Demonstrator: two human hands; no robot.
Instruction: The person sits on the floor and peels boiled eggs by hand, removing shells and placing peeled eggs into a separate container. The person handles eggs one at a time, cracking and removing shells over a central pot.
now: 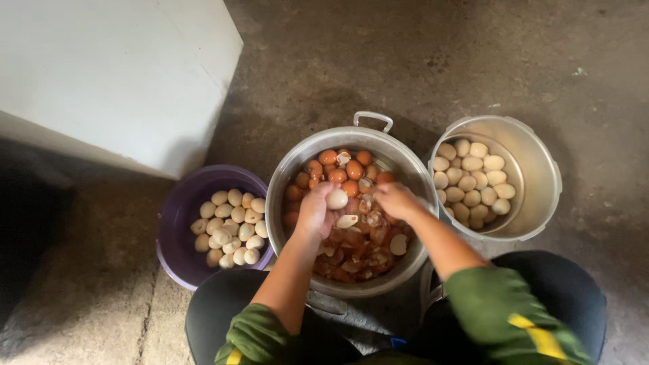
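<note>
Steel gleams at the centre of the head view: a large metal pot [280, 196] with a loop handle at its far rim stands on the rough concrete floor [405, 61]. Inside it lie brown unpeeled eggs [341, 172] toward the far side and a heap of broken shells [358, 247] toward the near side. The left hand [314, 213] hovers over the pot with its fingers curled around a pale peeled egg [337, 199], which sits at the fingertips just above the shells. The right hand [397, 200] reaches in from the other side, fingers bent down over the shell heap, close to the egg but apart from it; whether it pinches anything I cannot tell. To the left, just beside the pot, a purple tub [176, 223] holds a pile of peeled eggs. To the right, touching or nearly touching the pot, a second metal pot [541, 169] holds more pale eggs. A white box-like block [115, 74] stands on the floor at the upper left. Green sleeves and dark trousers frame the bottom edge.
</note>
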